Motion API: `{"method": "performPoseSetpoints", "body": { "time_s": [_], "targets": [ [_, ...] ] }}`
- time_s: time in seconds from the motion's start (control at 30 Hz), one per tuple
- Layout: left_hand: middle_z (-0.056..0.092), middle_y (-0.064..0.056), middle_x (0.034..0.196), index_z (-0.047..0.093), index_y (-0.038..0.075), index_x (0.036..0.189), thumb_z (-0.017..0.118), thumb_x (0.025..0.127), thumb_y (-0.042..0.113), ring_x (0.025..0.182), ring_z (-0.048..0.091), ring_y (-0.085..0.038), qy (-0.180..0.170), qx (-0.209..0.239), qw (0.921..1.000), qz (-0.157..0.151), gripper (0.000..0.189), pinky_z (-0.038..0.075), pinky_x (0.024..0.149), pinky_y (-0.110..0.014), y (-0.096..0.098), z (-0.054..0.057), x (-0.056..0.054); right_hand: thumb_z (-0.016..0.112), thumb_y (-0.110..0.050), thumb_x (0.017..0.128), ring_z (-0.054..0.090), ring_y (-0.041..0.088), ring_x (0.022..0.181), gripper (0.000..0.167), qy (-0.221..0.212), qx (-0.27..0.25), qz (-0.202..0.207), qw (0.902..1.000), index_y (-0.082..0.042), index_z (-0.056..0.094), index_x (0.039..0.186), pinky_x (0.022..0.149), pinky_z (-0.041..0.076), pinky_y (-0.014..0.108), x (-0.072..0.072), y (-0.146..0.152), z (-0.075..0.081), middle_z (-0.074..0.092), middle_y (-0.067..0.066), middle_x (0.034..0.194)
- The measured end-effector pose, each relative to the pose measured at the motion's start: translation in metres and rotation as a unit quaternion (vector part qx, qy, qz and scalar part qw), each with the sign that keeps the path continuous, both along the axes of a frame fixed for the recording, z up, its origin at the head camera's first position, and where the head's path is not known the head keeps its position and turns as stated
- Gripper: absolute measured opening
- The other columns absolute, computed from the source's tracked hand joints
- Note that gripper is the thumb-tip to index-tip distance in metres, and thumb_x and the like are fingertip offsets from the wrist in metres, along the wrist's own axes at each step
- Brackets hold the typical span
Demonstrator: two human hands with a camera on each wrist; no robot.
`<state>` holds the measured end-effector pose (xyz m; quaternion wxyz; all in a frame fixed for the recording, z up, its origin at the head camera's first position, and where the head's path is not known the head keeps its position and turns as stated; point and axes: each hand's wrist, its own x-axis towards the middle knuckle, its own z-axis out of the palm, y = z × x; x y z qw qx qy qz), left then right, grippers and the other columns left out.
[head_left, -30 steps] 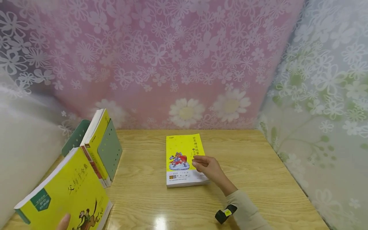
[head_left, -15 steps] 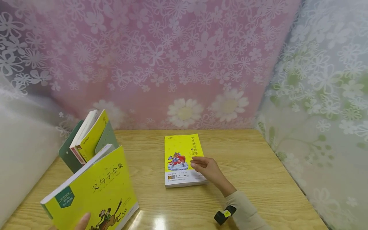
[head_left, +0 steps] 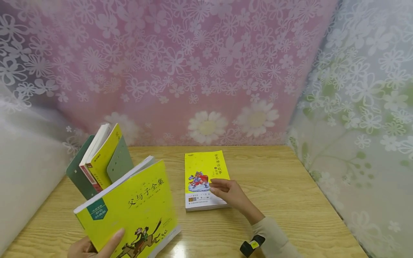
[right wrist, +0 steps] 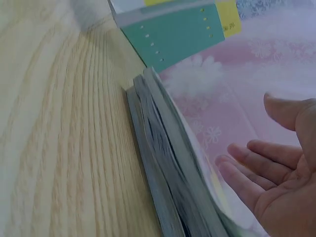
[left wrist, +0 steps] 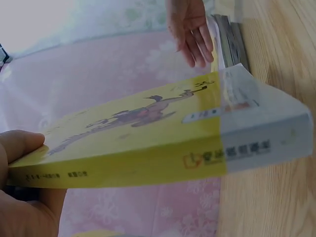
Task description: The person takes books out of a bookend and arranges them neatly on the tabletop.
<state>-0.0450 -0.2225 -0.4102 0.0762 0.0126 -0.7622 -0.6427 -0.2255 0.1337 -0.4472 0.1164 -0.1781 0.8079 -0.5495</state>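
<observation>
The left hand (head_left: 93, 245), thumb clamped on the tilted yellow paperback with the horse rider (head_left: 129, 211), has carried it rightward from eight o'clock. The right hand (head_left: 230, 195) rests loose-fingered on the flat yellow storybook (head_left: 201, 172).

We note the worktop (head_left: 290, 200) backed by a curtain (head_left: 193, 71) behind and on both sides. At the rear left stands a bookend (head_left: 119, 165) with books (head_left: 100, 157) leaning in it. In front of these, at the near left edge, our left hand (head_left: 93, 247) holds a tilted book (head_left: 129, 211) above the worktop. Right of it, near the centre, a second book (head_left: 201, 168) lies flat, with our right hand (head_left: 230, 195) over its near right corner.
</observation>
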Motion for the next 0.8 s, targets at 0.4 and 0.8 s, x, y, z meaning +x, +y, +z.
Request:
{"method": "performPoseSetpoints", "body": {
  "time_s": [0.4, 0.8],
  "targets": [
    [0.070, -0.020, 0.102, 0.060, -0.007, 0.121, 0.072, 0.087, 0.018, 0.071, 0.072, -0.024, -0.074, 0.005, 0.9914, 0.108, 0.044, 0.060, 0.058, -0.038, 0.046, 0.019, -0.016, 0.056, -0.025, 0.098, 0.051, 0.031, 0.125, 0.050, -0.044, -0.071, 0.133, 0.9876, -0.003, 0.044, 0.142, 0.097, 0.050, 0.029, 0.015, -0.013, 0.017, 0.054, 0.018, 0.136],
    [0.070, -0.017, 0.108, 0.060, -0.001, 0.123, 0.070, 0.088, 0.020, 0.082, 0.071, -0.031, -0.106, 0.066, 0.9917, 0.031, 0.042, 0.060, 0.066, -0.042, 0.060, 0.018, -0.033, 0.060, -0.029, 0.096, 0.058, 0.022, 0.118, 0.055, -0.090, -0.132, 0.215, 0.9634, -0.006, 0.043, 0.143, 0.097, 0.049, 0.030, 0.022, -0.022, 0.016, 0.056, 0.013, 0.134]
  ]
}}
